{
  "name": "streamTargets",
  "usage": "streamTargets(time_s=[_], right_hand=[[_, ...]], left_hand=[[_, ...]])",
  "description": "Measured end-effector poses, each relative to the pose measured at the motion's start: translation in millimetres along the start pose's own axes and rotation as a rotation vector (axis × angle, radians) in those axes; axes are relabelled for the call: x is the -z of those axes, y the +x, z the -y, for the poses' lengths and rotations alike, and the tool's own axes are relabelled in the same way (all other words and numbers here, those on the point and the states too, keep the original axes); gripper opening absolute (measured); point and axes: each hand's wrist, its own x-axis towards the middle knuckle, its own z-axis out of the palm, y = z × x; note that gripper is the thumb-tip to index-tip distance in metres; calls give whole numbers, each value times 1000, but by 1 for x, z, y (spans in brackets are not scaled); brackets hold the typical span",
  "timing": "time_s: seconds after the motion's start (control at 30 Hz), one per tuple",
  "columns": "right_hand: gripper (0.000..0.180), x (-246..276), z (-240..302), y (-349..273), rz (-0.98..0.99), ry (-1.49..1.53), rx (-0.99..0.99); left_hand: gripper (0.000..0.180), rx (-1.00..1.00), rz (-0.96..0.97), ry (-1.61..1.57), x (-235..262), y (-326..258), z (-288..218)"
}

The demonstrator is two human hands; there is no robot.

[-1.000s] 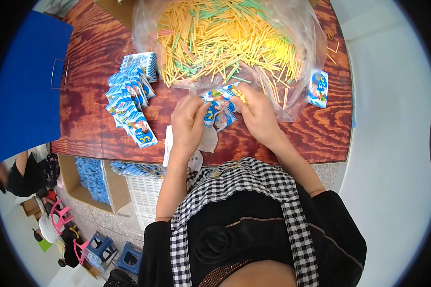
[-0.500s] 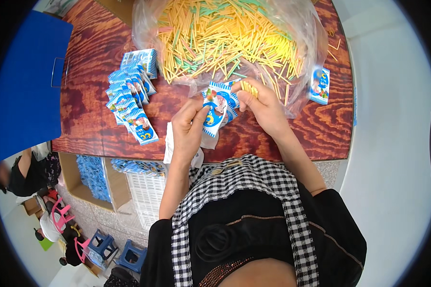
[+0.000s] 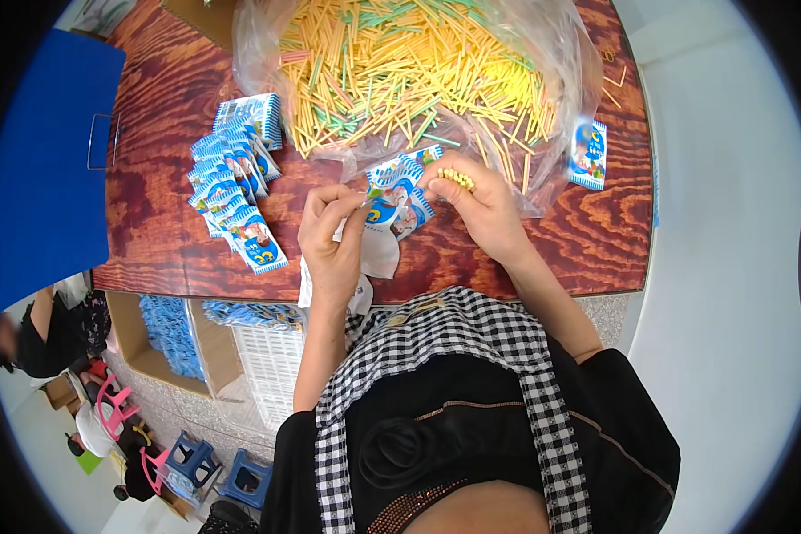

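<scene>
My left hand [image 3: 332, 233] pinches a slippery-looking blue-and-white plastic packet [image 3: 384, 205], sensibly by its edge; right hand [image 3: 482, 212] clutches brittle-looking yellow sticks [image 3: 457, 179].

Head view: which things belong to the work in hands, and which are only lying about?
Apparently in use:
- yellow sticks in the right hand
- blue-and-white packets between the hands
- stick pile on clear plastic

Apparently just around:
- blue stools
- blue panel
- white crate

Workshop: wooden table [image 3: 587, 254], heaped sticks [image 3: 418, 71], overlapping sachets [image 3: 227, 191], boxed packets [image 3: 171, 334], people [image 3: 49, 343] nearby.
</scene>
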Motion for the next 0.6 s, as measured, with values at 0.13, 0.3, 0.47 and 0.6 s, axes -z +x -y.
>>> streamTargets(time_s=[0.13,0.3,0.47,0.6], right_hand=[[10,-4,4,1,-20,-149,96],[8,-7,6,0,-37,-210,149],[6,-8,9,-1,-47,-263,194],[5,-6,10,-2,-40,-283,211]], left_hand=[[15,-8,-12,-24,0,3,3],[11,296,14,-427,-4,-3,-4],[7,315,-18,-498,-8,-6,-2],[6,57,-52,-112,-4,0,-4]])
